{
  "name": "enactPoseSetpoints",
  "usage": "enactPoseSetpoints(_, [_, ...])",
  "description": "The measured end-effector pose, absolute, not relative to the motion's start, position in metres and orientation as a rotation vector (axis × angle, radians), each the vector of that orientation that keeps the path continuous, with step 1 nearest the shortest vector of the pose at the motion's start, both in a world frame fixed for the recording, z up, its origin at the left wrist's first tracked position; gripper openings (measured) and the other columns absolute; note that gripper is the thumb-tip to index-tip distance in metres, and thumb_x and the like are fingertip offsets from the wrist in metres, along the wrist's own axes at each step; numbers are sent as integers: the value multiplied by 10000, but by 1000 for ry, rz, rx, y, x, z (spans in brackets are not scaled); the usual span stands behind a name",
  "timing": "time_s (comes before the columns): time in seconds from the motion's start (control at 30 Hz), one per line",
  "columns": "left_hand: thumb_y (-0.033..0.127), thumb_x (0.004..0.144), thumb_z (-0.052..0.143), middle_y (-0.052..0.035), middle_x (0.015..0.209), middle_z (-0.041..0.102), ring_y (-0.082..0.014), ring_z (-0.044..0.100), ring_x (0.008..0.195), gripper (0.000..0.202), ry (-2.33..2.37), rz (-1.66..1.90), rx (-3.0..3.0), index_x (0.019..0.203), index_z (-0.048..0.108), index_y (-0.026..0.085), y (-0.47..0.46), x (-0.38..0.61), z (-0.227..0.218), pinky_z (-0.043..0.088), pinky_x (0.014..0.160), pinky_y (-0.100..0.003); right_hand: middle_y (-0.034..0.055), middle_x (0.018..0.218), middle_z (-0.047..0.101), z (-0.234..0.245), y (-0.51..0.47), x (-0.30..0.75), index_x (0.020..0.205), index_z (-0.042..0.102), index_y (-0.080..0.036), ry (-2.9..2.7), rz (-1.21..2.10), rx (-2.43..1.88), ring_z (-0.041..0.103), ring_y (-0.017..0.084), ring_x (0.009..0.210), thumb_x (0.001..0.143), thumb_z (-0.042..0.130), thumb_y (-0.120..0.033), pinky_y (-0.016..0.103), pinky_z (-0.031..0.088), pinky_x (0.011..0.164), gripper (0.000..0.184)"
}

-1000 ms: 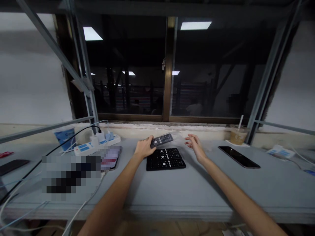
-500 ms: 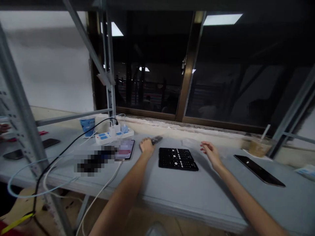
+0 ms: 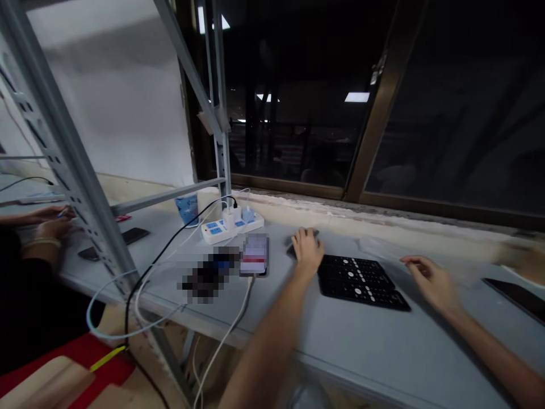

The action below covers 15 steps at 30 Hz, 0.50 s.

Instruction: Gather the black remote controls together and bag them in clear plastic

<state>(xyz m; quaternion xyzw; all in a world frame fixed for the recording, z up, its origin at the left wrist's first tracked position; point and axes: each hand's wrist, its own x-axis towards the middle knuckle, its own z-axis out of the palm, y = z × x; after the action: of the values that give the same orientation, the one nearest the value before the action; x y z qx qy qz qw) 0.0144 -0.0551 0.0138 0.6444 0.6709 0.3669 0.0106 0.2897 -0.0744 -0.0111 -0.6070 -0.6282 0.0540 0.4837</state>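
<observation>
My left hand [image 3: 307,248] is closed around a dark remote control [image 3: 293,249], which it holds down on the grey table [image 3: 340,335] just left of a flat row of black remotes [image 3: 360,275]. Only the ends of the held remote show past my fingers. My right hand [image 3: 428,279] hovers to the right of the row with its fingers loosely curled and apart, and holds nothing.
A white power strip [image 3: 230,225] with chargers and trailing cables sits at the back left, beside a phone [image 3: 255,255] and a blue cup [image 3: 188,208]. A metal shelf post [image 3: 80,187] stands at left. Another person's hands [image 3: 46,222] work beyond it. A dark phone [image 3: 519,296] lies far right.
My view has swung left. My left hand has carried the remote from above the black row down to the table on the row's left. My right hand has stayed beside the row.
</observation>
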Motion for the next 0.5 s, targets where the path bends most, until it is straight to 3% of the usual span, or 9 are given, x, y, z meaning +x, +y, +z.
enactPoseSetpoints(0.2, [207, 781, 461, -58, 1042, 526, -208, 432, 1014, 235, 1868, 1290, 2074, 1009, 517, 206, -56, 26, 9, 321, 881, -341, 93, 791, 619, -8, -80, 293, 738, 583, -263, -1451, 23, -1596, 513, 193, 584, 629, 439, -315, 340, 358, 556, 188])
enactPoseSetpoints(0.4, [183, 760, 473, -60, 1030, 533, -211, 436, 1009, 218, 1797, 1287, 1948, 971, 524, 208, -50, 27, 2, 336, 893, -357, 53, 497, 475, -9, -85, 297, 754, 593, -284, -1239, 18, -1790, 332, 145, 357, 617, 399, -308, 346, 243, 447, 239])
enactPoseSetpoints(0.5, [178, 758, 472, -62, 1019, 537, -214, 439, 1004, 207, 1762, 1289, 1932, 955, 527, 205, -48, 27, 0, 344, 891, -367, 50, 502, 473, -21, -81, 309, 792, 608, -302, -1200, -34, -1798, 310, 134, 335, 663, 407, -332, 344, 220, 430, 240])
